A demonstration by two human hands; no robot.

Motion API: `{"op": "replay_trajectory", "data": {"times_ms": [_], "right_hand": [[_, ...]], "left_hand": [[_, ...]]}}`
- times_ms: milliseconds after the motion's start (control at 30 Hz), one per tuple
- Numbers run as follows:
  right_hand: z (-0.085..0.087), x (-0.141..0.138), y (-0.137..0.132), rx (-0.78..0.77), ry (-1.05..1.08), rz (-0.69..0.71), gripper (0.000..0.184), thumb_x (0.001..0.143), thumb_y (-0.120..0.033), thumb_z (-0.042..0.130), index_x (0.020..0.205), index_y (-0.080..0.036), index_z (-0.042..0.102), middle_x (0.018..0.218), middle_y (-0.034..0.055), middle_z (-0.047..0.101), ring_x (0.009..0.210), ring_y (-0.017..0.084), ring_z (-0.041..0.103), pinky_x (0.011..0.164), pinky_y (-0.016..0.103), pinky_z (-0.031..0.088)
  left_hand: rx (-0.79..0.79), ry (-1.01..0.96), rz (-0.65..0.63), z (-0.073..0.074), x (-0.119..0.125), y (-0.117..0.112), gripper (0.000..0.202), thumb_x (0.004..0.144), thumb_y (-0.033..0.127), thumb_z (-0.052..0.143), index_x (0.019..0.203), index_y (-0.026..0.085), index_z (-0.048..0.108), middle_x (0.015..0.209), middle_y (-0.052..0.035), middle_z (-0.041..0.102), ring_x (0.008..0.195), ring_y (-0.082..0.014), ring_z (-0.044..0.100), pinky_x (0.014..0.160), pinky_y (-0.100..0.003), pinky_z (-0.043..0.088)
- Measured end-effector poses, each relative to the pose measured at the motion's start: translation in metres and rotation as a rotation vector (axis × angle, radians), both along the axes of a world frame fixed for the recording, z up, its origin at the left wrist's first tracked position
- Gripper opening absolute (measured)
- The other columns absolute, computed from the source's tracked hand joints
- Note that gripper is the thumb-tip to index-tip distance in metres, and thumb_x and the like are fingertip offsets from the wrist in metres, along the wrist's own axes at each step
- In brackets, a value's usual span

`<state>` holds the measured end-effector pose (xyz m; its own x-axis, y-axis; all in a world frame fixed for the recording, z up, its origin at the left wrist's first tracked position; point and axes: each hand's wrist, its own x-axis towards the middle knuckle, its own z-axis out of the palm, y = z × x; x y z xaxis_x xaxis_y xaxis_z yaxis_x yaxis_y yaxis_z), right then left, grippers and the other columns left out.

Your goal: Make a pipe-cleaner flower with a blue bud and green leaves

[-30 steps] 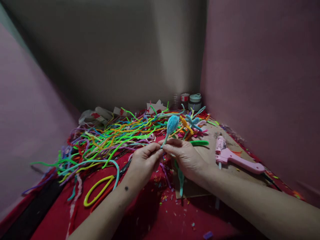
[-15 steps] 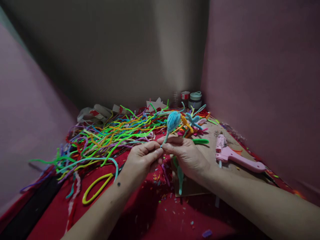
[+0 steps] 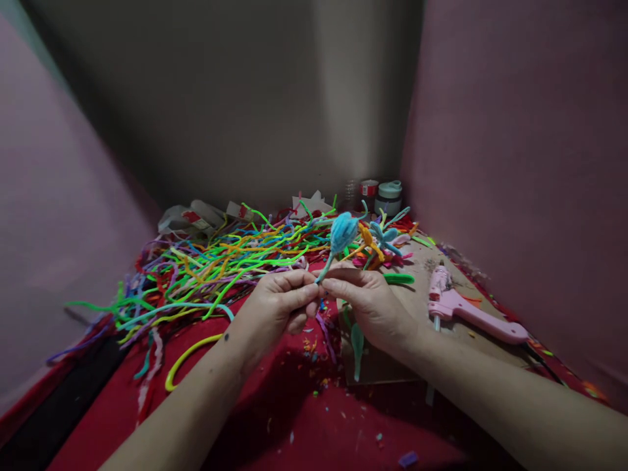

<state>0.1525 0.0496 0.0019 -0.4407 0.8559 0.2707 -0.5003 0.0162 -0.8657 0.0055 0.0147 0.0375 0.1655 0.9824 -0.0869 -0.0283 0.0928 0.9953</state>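
Note:
A fuzzy blue pipe-cleaner flower bud [image 3: 344,231] stands tilted up to the right on a thin stem. My left hand [image 3: 280,297] pinches the lower end of that stem between thumb and fingers. Close beside it, my right hand [image 3: 375,302] is closed at the same stem, its thumb and forefinger almost touching the left fingertips. The stem's very end is hidden by the fingers. Below my right hand hangs or lies a green leaf-shaped pipe-cleaner piece [image 3: 357,343], over the cardboard's edge.
Loose pipe cleaners [image 3: 235,255] in many colours are heaped behind my left hand. A pink glue gun [image 3: 475,315] lies on cardboard [image 3: 417,261] at right. Yellow scissor-like loop [image 3: 184,363] sits by my left forearm. A lidded jar [image 3: 389,197] stands at the back.
The whole view has shifted slightly, moving the background a little to the right. Both hands keep hold of the stem, and my left forearm now covers more of the yellow loop.

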Motion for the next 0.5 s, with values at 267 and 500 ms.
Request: {"op": "replay_trajectory", "data": {"times_ms": [267, 500], "right_hand": [[-0.0011, -0.0015, 0.0033, -0.097, 0.092, 0.133, 0.003, 0.07, -0.017, 0.066, 0.07, -0.017, 0.069, 0.068, -0.002, 0.063, 0.066, 0.009, 0.053, 0.073, 0.024, 0.041], [-0.004, -0.0054, 0.0012, -0.207, 0.132, 0.042, 0.004, 0.065, -0.015, 0.07, 0.068, -0.017, 0.07, 0.062, -0.0031, 0.064, 0.059, 0.008, 0.054, 0.065, 0.023, 0.043]], "left_hand": [[-0.169, -0.27, -0.126, -0.006, -0.0031, -0.0002, 0.014, 0.077, 0.026, 0.064, 0.072, 0.013, 0.062, 0.049, 0.0041, 0.051, 0.029, 0.002, 0.019, 0.03, -0.012, 0.018], [0.043, 0.076, -0.049, -0.0099, -0.0006, 0.0025, 0.019, 0.081, 0.03, 0.058, 0.071, 0.013, 0.059, 0.055, 0.0024, 0.054, 0.036, -0.0018, 0.035, 0.036, -0.014, 0.025]]}}
